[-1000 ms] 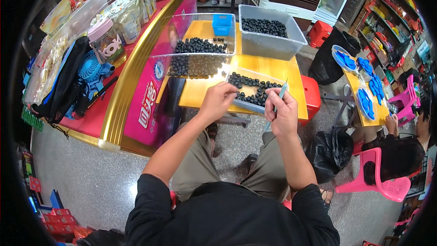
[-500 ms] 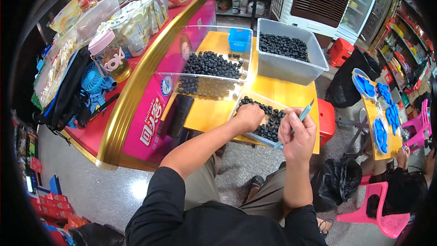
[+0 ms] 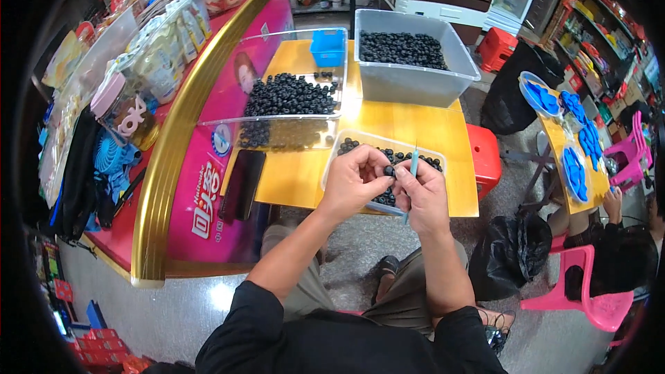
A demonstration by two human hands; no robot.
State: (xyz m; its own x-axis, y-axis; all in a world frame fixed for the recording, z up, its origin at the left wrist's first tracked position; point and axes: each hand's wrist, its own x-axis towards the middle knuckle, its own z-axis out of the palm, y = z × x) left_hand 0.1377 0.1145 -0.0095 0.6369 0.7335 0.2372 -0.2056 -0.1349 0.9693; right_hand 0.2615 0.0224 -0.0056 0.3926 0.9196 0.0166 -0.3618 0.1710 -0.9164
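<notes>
A black piece (image 3: pixel 389 170) is pinched by the left hand (image 3: pixel 355 180) over the shallow tray (image 3: pixel 334 152), just left of the slim blue tool (image 3: pixel 414 163) held, long axis pointing away, in the right hand (image 3: pixel 424 199), whose contact with the piece cannot be told.

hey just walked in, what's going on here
A person's left hand and right hand meet over a shallow clear tray of round black pieces, with a single black piece held between them. The right hand also grips a slim light-blue tool. Farther back on the yellow table, a clear bin and a taller translucent bin hold more similar pieces.
</notes>
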